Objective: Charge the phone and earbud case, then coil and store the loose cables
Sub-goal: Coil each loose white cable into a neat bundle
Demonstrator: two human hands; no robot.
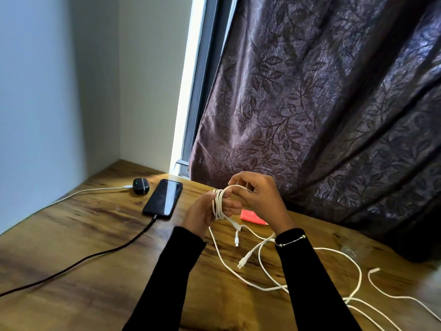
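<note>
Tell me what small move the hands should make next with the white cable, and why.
Probably one more loop: the right hand brings its strand round the coil on the left hand. Much white cable lies loose on the table.

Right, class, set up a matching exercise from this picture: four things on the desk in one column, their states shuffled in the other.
Things:
1. phone
2. earbud case
3. white cable
4. red object

States:
A. wound round the left hand
B. black cable plugged in
C. partly hidden behind the right hand
D. green light showing, white lead attached

Pairs: 1-B, 2-D, 3-A, 4-C
</note>
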